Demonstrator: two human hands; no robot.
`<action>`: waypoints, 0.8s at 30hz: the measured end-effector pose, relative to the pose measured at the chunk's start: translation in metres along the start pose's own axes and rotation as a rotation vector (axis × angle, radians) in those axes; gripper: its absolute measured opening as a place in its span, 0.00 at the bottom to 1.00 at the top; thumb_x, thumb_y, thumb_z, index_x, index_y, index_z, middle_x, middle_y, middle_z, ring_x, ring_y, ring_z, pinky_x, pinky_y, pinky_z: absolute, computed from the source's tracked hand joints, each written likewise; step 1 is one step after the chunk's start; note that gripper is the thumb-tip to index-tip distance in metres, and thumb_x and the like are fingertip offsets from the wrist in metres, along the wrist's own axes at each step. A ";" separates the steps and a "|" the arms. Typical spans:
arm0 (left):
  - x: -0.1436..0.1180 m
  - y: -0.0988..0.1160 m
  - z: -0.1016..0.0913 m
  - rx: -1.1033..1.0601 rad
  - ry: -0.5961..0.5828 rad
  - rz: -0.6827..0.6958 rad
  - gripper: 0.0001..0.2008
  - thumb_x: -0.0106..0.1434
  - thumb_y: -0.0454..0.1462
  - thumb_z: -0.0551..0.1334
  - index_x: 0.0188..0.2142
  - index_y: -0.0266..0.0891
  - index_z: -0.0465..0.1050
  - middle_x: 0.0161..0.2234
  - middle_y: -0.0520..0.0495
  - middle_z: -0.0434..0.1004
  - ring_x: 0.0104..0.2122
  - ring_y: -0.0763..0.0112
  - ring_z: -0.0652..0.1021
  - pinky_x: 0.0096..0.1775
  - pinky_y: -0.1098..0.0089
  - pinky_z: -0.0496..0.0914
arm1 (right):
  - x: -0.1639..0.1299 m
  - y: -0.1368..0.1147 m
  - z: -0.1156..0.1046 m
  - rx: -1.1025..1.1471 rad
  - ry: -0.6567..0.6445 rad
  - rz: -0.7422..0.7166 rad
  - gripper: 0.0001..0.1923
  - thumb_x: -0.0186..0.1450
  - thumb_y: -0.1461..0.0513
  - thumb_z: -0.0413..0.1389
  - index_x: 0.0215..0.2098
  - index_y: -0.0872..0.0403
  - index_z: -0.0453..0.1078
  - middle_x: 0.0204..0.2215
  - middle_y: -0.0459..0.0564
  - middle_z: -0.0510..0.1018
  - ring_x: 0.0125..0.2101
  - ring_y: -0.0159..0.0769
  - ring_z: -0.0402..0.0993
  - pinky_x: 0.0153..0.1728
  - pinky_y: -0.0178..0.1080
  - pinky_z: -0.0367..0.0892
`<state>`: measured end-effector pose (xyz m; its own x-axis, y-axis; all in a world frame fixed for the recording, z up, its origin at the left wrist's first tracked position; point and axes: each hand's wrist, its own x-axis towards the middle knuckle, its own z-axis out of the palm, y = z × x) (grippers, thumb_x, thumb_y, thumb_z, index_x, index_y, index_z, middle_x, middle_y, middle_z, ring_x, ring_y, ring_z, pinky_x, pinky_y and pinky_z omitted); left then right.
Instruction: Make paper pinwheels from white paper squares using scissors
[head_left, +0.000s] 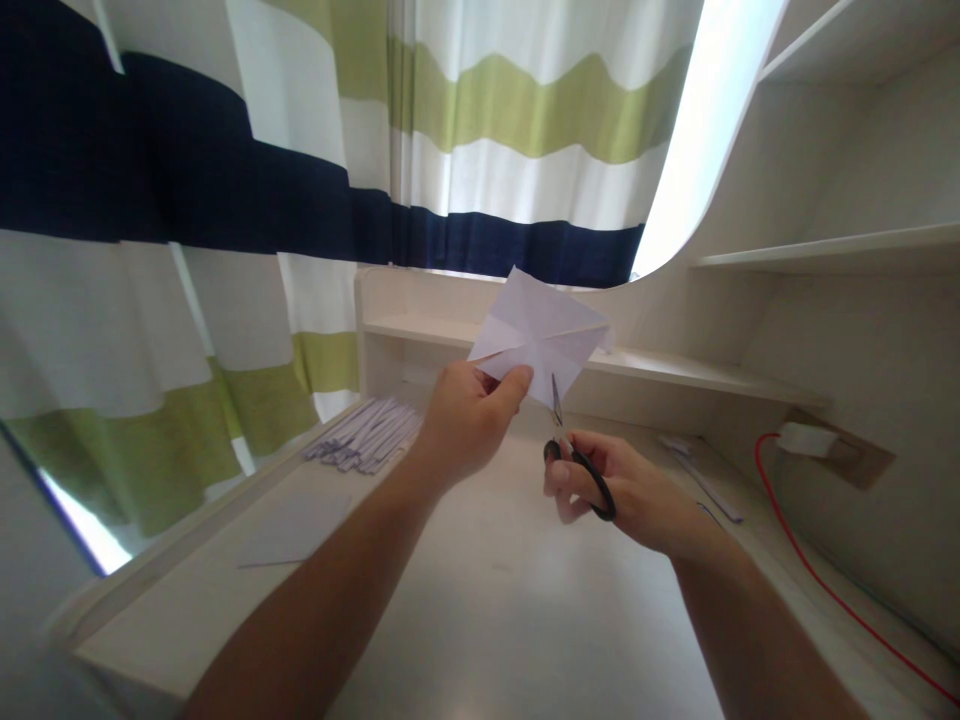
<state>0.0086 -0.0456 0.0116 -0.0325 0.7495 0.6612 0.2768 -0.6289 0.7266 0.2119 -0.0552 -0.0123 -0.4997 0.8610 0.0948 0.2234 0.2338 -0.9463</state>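
My left hand (480, 410) pinches the lower left edge of a white square of paper (536, 325), thumb in front. The sheet is held up above the desk, creased across its middle, with slits at some edges. My right hand (600, 480) has its fingers through the black handles of a pair of scissors (557, 420). The blades point up and lie at the paper's lower edge, just right of my left thumb. Whether they are cutting into the sheet at this instant is hard to make out.
A pile of folded paper strips (364, 435) lies at the desk's left back, with flat white sheets (296, 525) nearer me. On the right are a thin strip (705, 480), a white plug (806, 440) and a red cable (806, 560). A low shelf (675, 370) and striped curtains (517, 110) stand behind.
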 end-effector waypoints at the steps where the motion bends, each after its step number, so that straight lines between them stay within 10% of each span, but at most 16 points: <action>1: 0.000 0.000 0.000 0.016 0.001 0.015 0.22 0.68 0.44 0.62 0.19 0.38 0.68 0.17 0.54 0.69 0.20 0.75 0.70 0.25 0.71 0.60 | 0.000 0.001 0.000 -0.001 -0.001 0.001 0.20 0.61 0.49 0.70 0.36 0.56 0.73 0.28 0.45 0.75 0.27 0.30 0.72 0.30 0.34 0.69; 24: 0.001 0.004 -0.002 0.122 0.037 0.004 0.23 0.66 0.44 0.62 0.16 0.39 0.65 0.15 0.53 0.67 0.18 0.73 0.68 0.24 0.69 0.57 | 0.000 0.002 0.000 -0.087 0.015 -0.031 0.23 0.62 0.45 0.68 0.31 0.55 0.70 0.24 0.46 0.77 0.23 0.31 0.70 0.27 0.37 0.63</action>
<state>0.0075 -0.0480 0.0155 -0.0661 0.7374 0.6722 0.3916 -0.6005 0.6972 0.2118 -0.0549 -0.0139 -0.4948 0.8593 0.1292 0.2797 0.2983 -0.9126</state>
